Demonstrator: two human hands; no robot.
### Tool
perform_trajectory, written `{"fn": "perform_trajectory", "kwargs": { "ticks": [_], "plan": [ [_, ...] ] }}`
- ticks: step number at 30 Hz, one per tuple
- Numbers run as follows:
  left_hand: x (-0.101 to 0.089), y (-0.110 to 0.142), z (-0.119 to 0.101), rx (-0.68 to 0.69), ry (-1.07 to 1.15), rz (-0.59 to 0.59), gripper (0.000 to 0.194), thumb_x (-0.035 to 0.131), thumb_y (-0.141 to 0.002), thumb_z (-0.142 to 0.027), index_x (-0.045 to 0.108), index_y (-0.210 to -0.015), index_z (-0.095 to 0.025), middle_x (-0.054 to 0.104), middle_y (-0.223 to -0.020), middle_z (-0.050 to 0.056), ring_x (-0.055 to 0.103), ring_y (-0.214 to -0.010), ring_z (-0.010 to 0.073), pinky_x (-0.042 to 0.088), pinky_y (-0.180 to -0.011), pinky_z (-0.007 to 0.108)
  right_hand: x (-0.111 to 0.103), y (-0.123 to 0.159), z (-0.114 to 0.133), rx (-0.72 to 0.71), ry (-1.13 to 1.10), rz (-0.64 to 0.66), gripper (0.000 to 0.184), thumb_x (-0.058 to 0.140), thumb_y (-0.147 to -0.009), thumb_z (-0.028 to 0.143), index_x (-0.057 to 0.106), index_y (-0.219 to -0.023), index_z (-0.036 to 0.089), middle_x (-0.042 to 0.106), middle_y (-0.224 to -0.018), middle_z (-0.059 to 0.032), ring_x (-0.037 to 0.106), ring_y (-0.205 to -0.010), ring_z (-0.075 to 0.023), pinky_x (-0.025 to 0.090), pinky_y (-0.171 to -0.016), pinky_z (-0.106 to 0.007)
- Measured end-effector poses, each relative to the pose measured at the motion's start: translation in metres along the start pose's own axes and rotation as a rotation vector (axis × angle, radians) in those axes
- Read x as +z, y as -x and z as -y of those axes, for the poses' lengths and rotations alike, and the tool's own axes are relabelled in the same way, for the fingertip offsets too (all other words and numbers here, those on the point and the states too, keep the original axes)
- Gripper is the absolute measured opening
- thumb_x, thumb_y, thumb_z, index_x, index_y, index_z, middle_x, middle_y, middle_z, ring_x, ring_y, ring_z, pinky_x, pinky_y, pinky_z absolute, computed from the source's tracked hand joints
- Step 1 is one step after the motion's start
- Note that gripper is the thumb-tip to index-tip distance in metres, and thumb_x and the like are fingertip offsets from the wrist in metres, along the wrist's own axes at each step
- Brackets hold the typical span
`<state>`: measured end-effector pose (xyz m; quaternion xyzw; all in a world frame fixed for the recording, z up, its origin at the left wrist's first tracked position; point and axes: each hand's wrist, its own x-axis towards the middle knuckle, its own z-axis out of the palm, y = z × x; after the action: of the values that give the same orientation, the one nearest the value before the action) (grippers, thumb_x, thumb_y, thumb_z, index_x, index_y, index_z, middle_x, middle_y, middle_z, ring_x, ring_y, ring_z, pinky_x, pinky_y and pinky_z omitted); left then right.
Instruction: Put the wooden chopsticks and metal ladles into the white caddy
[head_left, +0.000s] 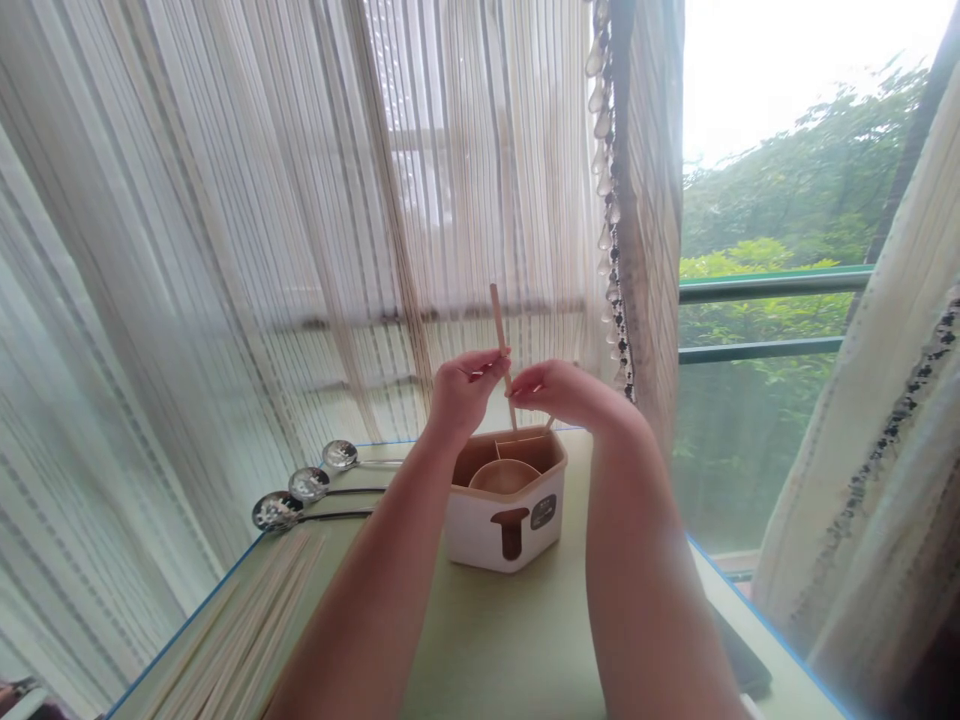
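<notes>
Above the back of a white utensil holder point(469, 530) with a brown, divided inside, both hands pinch one upright wooden chopstick point(498, 315). My left hand point(466, 392) grips it between thumb and fingers, higher up. Just below, the fingertips of my right hand point(551, 387) close on the same stick. Its lower end reaches down to the holder's rear compartment; whether it touches the bottom is hidden. Part of another thin stick shows at the holder's rear right, below my right hand. A round brown cup shape sits in the front compartment.
Several loose chopsticks point(244, 625) lie on the green table point(495, 640) at the left front. Behind them, slotted spoons point(276, 511) lie with handles pointing right. A dark flat object point(739, 650) is partly covered by my right arm. Curtains point(300, 200) hang behind the table.
</notes>
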<state>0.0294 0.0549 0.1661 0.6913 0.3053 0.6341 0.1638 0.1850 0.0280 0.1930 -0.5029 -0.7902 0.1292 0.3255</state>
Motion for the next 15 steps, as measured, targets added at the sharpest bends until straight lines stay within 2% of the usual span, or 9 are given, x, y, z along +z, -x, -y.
{"fn": "perform_trajectory", "kwargs": {
  "ticks": [5, 10, 12, 15],
  "plan": [
    [0.002, 0.000, 0.005, -0.013, -0.088, 0.027, 0.031, 0.063, -0.075, -0.042, 0.071, -0.093, -0.019, 0.072, -0.089, 0.006, 0.064, -0.081, 0.0162, 0.050, -0.075, 0.030, 0.005, -0.006, -0.010, 0.030, 0.039, 0.052, 0.013, 0.065, -0.070, 0.026, 0.074, -0.078, 0.022, 0.068, -0.067, -0.0001, 0.057, -0.059, -0.0108, 0.039, -0.049, -0.020],
    [0.009, 0.002, 0.014, -0.050, -0.055, 0.003, 0.031, 0.067, -0.072, -0.038, 0.070, -0.094, -0.017, 0.072, -0.080, 0.006, 0.065, -0.074, 0.0160, 0.051, -0.072, 0.030, 0.005, -0.007, -0.015, 0.109, 0.100, 0.108, 0.015, 0.067, -0.066, 0.025, 0.074, -0.079, 0.021, 0.066, -0.066, -0.0016, 0.053, -0.055, -0.0101, 0.036, -0.046, -0.021],
    [0.010, 0.003, 0.016, -0.051, -0.059, 0.032, 0.027, 0.068, -0.070, -0.037, 0.070, -0.088, -0.017, 0.072, -0.080, 0.006, 0.066, -0.075, 0.0166, 0.052, -0.072, 0.031, -0.001, -0.002, -0.014, 0.148, 0.080, 0.068, 0.022, 0.067, -0.067, 0.024, 0.072, -0.088, 0.020, 0.067, -0.069, -0.0032, 0.055, -0.055, -0.0109, 0.038, -0.047, -0.022],
    [0.010, 0.004, 0.016, -0.073, -0.088, 0.116, 0.023, 0.069, -0.069, -0.036, 0.070, -0.083, -0.017, 0.071, -0.079, 0.006, 0.066, -0.073, 0.0171, 0.052, -0.069, 0.031, -0.013, 0.006, -0.012, 0.141, 0.054, -0.094, 0.022, 0.063, -0.072, 0.030, 0.071, -0.089, 0.018, 0.067, -0.069, -0.0043, 0.055, -0.055, -0.0119, 0.039, -0.049, -0.024]
  ]
}}
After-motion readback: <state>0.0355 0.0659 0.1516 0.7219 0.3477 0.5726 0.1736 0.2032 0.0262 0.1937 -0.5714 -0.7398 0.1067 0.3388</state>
